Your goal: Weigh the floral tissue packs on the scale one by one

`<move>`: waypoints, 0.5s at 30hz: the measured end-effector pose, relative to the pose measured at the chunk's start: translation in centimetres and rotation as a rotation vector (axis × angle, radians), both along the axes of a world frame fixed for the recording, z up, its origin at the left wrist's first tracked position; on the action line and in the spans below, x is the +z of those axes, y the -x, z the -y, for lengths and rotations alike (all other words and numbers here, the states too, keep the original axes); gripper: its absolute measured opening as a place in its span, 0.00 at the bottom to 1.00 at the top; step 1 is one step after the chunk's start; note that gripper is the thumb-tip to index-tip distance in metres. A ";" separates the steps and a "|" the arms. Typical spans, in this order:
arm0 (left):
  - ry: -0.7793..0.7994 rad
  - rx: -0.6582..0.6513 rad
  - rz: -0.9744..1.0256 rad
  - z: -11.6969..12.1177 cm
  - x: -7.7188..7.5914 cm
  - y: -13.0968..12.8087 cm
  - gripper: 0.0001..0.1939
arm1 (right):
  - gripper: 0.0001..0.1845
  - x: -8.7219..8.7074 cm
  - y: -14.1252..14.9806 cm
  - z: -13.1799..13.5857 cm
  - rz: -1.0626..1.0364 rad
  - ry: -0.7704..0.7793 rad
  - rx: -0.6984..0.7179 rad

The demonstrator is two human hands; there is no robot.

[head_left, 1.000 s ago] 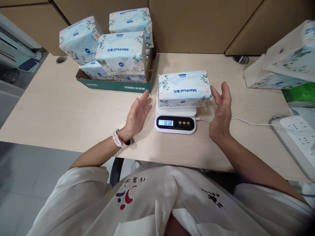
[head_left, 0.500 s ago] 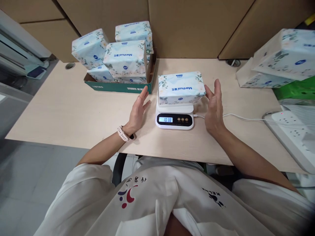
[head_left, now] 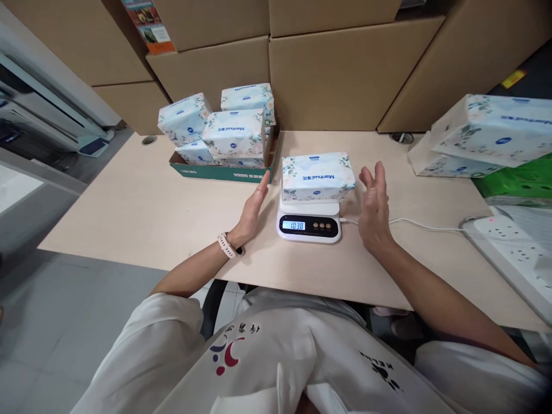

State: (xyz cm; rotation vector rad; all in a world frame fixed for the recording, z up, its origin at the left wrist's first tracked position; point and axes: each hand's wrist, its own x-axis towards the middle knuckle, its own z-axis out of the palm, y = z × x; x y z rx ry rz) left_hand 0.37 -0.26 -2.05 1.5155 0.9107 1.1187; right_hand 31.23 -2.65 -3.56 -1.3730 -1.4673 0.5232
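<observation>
A floral pack of tissues (head_left: 318, 177) rests on the white digital kitchen scale (head_left: 309, 231), whose lit display reads 103.8. Left of the scale, my left hand (head_left: 250, 214) is held on edge with fingers stretched out, touching neither scale nor pack. My right hand (head_left: 374, 210) stands upright on the other side, its fingers apart and a small gap between it and the pack. Behind my left hand, several more tissue packs (head_left: 235, 135) are heaped in a shallow green cardboard box (head_left: 202, 172).
More tissue packs (head_left: 495, 129) sit at the right on a green package (head_left: 517, 178). A white cable (head_left: 425, 226) runs from the scale toward a power strip (head_left: 504, 230). Large cardboard boxes (head_left: 336, 80) stand along the table's back edge.
The camera view has tilted up, so everything sits lower in the picture. My right hand has come slightly away from the tissue pack; the display still reads 103.8.
</observation>
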 end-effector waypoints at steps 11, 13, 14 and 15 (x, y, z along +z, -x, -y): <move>-0.087 0.032 0.151 1.5 2.7 -1.2 0.35 | 0.48 1.6 3.8 4.1 0.131 -0.178 0.319; -0.088 0.184 0.325 2.4 4.0 -1.2 0.35 | 0.50 2.1 5.3 4.3 0.186 -0.358 0.415; -0.089 0.268 0.401 2.7 4.6 -1.2 0.35 | 0.51 2.4 6.2 4.2 0.219 -0.443 0.457; -0.098 0.348 0.468 2.9 5.3 -1.1 0.35 | 0.52 2.9 7.2 4.0 0.252 -0.521 0.490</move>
